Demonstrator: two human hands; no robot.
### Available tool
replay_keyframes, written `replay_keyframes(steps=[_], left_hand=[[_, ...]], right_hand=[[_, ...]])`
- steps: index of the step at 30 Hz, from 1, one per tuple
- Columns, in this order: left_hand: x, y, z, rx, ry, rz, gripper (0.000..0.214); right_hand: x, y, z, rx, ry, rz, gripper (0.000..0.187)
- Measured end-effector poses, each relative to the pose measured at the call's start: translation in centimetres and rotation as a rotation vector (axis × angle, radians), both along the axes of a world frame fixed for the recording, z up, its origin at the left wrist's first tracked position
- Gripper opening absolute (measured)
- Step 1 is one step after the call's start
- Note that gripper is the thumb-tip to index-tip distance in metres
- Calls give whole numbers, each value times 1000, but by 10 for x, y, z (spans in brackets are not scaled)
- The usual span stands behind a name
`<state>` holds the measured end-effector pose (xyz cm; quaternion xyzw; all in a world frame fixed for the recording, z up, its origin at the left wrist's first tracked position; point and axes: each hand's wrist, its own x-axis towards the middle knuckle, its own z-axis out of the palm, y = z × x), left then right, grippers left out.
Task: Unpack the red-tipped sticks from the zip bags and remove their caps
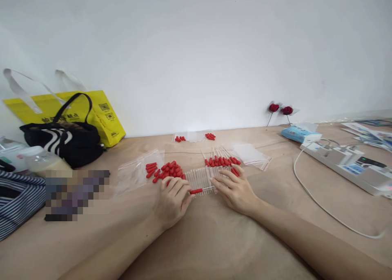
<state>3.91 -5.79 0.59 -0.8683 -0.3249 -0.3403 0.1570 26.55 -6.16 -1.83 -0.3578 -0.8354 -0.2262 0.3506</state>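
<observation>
My left hand is closed, with thumb and fingers pinching a red rubber cap. The cap's right end meets a thin clear tube, which my right hand holds at its other end with curved fingers. Beneath and between both hands lies a row of clear tubes side by side. Beyond my left hand is a pile of loose red caps. Thin tubes with red caps on their near ends lie in a cluster beyond my right hand, partly hidden by its fingers.
Clear plastic bags lie at left, with more at right. Farther back, another bag has red caps on it. A yellow bag and black bag stand left. At right are a tissue pack, power strip and cable.
</observation>
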Motion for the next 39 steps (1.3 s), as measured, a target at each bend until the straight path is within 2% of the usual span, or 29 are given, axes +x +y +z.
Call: replay_keyframes(steps=[6, 11, 15, 24, 39], left_hand=[[7, 2, -8, -15, -73, -49, 9], [14, 4, -11, -54, -54, -80, 13], [18, 4, -11, -40, -86, -60, 14], [10, 3, -12, 61, 21, -82, 23], [8, 2, -15, 59, 48, -107, 23]], right_hand=[[-3, 4, -7, 10, 22, 27, 18], [-9, 3, -5, -11, 18, 44, 20], [-14, 2, -2, 27, 35, 71, 14], [-13, -2, -2, 77, 22, 146, 16], [-12, -3, 0, 62, 36, 162, 19]])
